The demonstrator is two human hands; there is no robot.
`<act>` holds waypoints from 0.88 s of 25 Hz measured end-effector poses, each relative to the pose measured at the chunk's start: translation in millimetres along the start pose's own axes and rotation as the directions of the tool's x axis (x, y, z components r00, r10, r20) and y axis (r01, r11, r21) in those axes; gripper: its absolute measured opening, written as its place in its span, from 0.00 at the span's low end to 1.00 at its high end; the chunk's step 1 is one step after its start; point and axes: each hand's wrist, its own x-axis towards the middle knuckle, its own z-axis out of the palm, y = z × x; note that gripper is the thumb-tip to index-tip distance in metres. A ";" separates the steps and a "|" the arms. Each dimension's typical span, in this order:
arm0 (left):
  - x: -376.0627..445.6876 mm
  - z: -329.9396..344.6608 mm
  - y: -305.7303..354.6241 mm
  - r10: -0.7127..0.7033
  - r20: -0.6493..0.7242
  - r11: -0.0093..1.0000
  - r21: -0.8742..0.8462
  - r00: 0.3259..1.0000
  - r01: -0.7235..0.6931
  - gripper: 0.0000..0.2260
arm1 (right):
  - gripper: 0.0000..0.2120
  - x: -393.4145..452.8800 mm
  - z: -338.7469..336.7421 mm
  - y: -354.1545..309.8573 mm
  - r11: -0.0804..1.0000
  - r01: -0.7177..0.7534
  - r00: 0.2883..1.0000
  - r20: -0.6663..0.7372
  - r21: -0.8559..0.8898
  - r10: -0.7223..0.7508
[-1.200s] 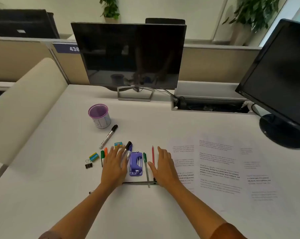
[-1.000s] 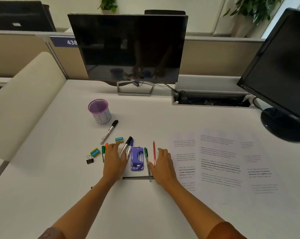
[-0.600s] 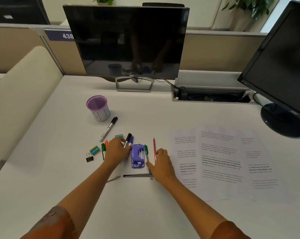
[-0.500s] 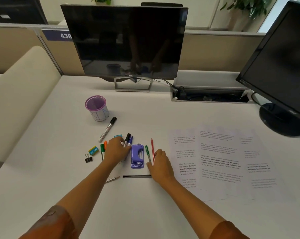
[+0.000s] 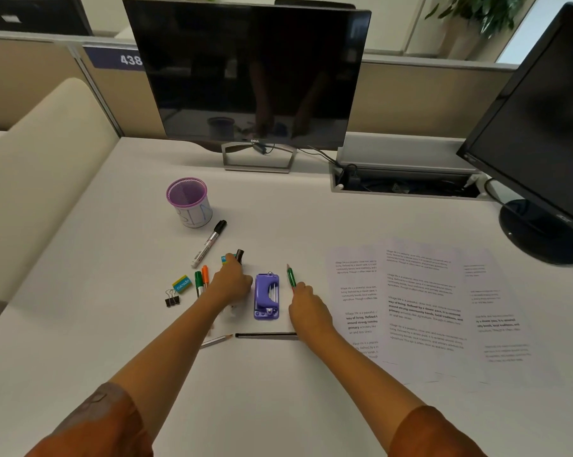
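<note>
1. The dark-capped marker [image 5: 239,254], a slim plastic barrel, pokes out beyond the knuckles of the left hand [image 5: 232,283]. The fingers are curled over it on the white desk [image 5: 113,324]. Whether a second marker lies in the same grip is hidden by the hand.
2. The green pen [image 5: 291,278], thin and hard-bodied, sticks out from the fingertips of the right hand [image 5: 308,306], which pinch its near end. A red tip shows just beside it.
3. Both pieces look light, stiff and smooth, so they are likely to roll or slip. A hold around mid-barrel, rather than at the end, should keep them from swinging.
4. The hands are apart, with a purple plastic hole punch [image 5: 267,296] lying between them.
5. Left of the left hand lie a green marker [image 5: 198,282], an orange marker [image 5: 205,275], a yellow-and-blue eraser [image 5: 182,284] and a black binder clip [image 5: 171,297].
6. Farther back stand a white marker with a black cap [image 5: 209,244] and a purple mesh pen cup [image 5: 189,202]. The cup is well apart from both hands.
7. Printed paper sheets [image 5: 410,308] spread out to the right.
</note>
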 end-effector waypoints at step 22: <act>-92.2 54.1 10.8 0.383 0.233 0.860 0.262 0.894 -0.437 0.18 | 0.10 -3.3 -31.1 53.3 0.443 -0.170 0.982 0.113 0.880 0.153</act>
